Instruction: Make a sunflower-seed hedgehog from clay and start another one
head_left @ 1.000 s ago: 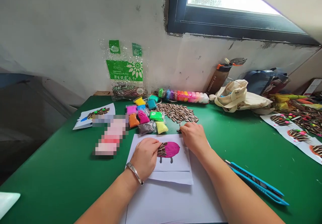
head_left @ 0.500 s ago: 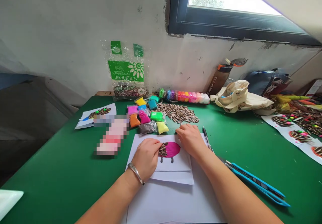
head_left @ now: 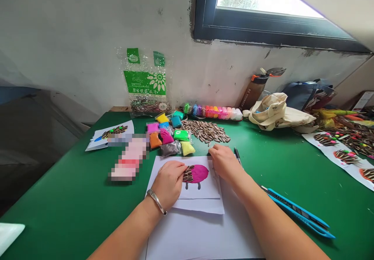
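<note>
A pink oval [head_left: 201,173] with 2 short grey legs [head_left: 199,186] sits on a sheet of paper [head_left: 201,193] in front of the person, between the 2 hands. Striped seeds [head_left: 188,173] cover its left part. The left hand [head_left: 168,182] rests on the sheet, fingers bent, fingertips at the seeds; whether they pinch a seed cannot be told. The right hand [head_left: 224,160] is at the sheet's upper right corner, fingers curled; whether it holds anything cannot be told. Just beyond lies a seed pile [head_left: 209,131], with small coloured bags [head_left: 181,135] to its left. A pen [head_left: 237,153] lies near the right hand. Beside the right forearm, a blue tool [head_left: 298,209] lies on the green table [head_left: 73,197]. Farther back, a brown bottle [head_left: 253,90] stands near a cloth bag [head_left: 273,112].
</note>
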`<state>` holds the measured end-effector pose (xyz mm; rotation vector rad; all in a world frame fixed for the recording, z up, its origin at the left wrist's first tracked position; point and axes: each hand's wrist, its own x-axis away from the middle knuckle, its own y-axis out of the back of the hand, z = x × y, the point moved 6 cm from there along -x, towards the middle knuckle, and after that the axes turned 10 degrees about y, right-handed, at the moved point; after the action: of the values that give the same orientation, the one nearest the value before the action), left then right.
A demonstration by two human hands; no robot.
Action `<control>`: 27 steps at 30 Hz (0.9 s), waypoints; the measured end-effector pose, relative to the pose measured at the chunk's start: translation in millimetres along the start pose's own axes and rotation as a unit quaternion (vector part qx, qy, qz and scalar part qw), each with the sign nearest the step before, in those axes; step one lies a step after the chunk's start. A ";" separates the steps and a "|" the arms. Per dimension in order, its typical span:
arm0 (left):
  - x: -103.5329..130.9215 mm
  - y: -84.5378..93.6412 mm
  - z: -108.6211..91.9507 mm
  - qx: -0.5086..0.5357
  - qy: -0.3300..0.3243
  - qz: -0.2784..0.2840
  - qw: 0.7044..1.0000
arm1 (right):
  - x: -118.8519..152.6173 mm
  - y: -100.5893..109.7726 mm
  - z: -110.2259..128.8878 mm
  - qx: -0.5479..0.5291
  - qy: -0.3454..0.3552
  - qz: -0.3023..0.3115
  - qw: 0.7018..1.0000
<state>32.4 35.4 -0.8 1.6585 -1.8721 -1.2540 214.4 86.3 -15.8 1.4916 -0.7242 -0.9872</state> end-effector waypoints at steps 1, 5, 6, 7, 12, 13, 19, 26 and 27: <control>-0.1 0.0 0.0 0.000 0.000 0.001 1.000 | 0.3 1.6 0.1 0.001 -0.005 -0.003 1.000; -0.7 0.0 0.6 0.005 0.000 0.002 1.000 | 2.5 16.3 3.1 -0.070 -0.019 -0.076 0.994; -0.8 -0.3 1.1 0.006 0.000 0.004 1.000 | 3.7 21.8 4.5 -0.112 -0.022 -0.105 0.988; -0.9 -0.6 1.6 0.006 -0.001 0.006 1.000 | 5.0 27.1 6.4 -0.162 -0.023 -0.131 0.978; -0.7 -2.6 5.1 0.009 -0.006 0.008 1.000 | 8.6 35.8 25.6 -0.377 -0.044 -0.123 0.917; -0.7 -2.9 5.8 0.010 -0.007 0.007 1.000 | 9.4 35.0 30.4 -0.404 -0.050 -0.110 0.907; -1.1 -3.7 6.7 0.009 -0.004 0.009 1.000 | 20.1 27.1 51.4 -0.427 -0.041 -0.069 0.901; -1.1 -3.0 5.2 0.011 0.010 0.016 1.000 | 21.3 16.2 57.0 -0.297 -0.014 -0.071 0.952; -1.1 -2.9 4.9 0.012 0.010 0.017 1.000 | 20.0 16.0 57.9 -0.271 -0.002 -0.071 0.960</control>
<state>30.8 38.6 -5.4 1.6379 -1.9015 -1.2011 173.6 39.5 -3.6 1.0674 -0.3099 -1.1842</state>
